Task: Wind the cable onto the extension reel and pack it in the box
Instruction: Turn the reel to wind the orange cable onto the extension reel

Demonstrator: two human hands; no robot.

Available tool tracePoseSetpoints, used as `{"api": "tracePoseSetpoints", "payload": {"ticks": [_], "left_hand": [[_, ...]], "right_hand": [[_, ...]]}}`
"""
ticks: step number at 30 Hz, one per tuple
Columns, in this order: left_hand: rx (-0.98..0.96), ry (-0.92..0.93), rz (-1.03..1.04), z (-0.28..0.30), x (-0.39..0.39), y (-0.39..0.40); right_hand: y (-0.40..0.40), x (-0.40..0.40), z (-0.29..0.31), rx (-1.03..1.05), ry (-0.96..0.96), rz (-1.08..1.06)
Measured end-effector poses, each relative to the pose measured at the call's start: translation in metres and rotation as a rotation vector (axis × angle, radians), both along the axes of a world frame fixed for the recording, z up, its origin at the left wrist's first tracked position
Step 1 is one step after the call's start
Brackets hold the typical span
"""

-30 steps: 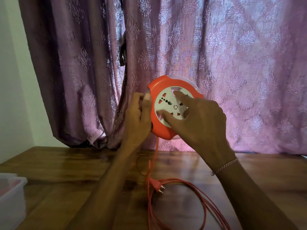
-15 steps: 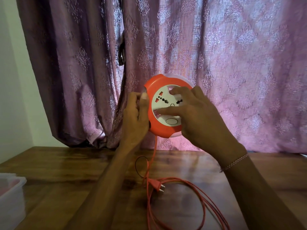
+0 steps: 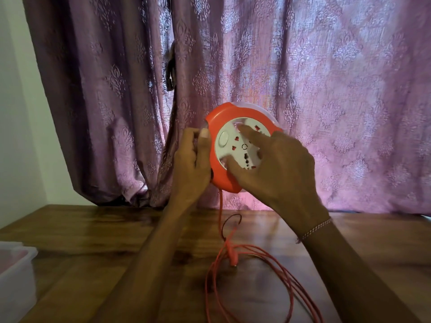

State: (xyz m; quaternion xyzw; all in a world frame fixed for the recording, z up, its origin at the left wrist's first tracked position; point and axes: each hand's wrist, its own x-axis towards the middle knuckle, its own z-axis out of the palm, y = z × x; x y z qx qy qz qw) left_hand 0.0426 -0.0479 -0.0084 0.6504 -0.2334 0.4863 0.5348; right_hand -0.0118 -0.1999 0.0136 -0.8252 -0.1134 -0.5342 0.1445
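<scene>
nearest the camera, on the table (image 3: 98, 248), loose loops of the orange cable (image 3: 275, 276) are spread, with the plug (image 3: 233, 258) lying among them and one strand rising to the extension reel (image 3: 224, 169). at the left edge, a corner of a translucent box (image 3: 16, 271) is seen, well apart from the reel. above the table, the reel is held upright in front of the curtain (image 3: 326, 89). the left hand (image 3: 193, 164) is clamped on the reel's rim, its grip closed with the thumb over the orange edge. the right hand (image 3: 275, 169) is laid on the white socket face (image 3: 235, 145), fingers spread and pressing rather than closed around anything. compared with half a second ago, the oval button is found at the left of the face instead of at the bottom, so the face has been turned. winding is judged to be under way, with much cable still out and packing not yet begun.
</scene>
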Motion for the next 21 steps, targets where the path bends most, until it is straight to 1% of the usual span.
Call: {"api": "tracePoseSetpoints", "payload": {"ticks": [2,6,10,12,13,15,17,19,21], "left_hand": [[0.005,0.003,-0.001,-0.001,0.0,0.0],[0.015,0.0,-0.003,-0.002,0.001,0.0],[0.001,0.008,-0.027,-0.002,0.003,0.0],[0.001,0.006,-0.016,-0.001,0.003,0.0],[0.002,-0.003,-0.006,-0.001,0.003,0.0],[-0.001,-0.023,-0.001,0.0,0.002,0.0],[-0.001,-0.027,-0.002,0.0,0.002,-0.001],[0.008,-0.028,0.003,0.0,0.002,-0.001],[0.014,-0.024,0.006,-0.001,0.003,0.0]], "right_hand": [[0.001,0.001,0.001,0.042,-0.008,0.007],[-0.002,0.004,0.001,-0.017,-0.037,0.003],[-0.008,0.003,0.006,-0.092,-0.067,0.214],[-0.013,0.002,0.009,-0.199,-0.056,0.288],[-0.015,0.001,0.01,-0.26,-0.014,0.301],[-0.017,-0.002,0.012,-0.378,0.095,0.272],[-0.016,-0.004,0.013,-0.436,0.153,0.196],[-0.015,-0.005,0.013,-0.433,0.14,0.133],[-0.015,-0.004,0.011,-0.42,0.087,0.096]]}}
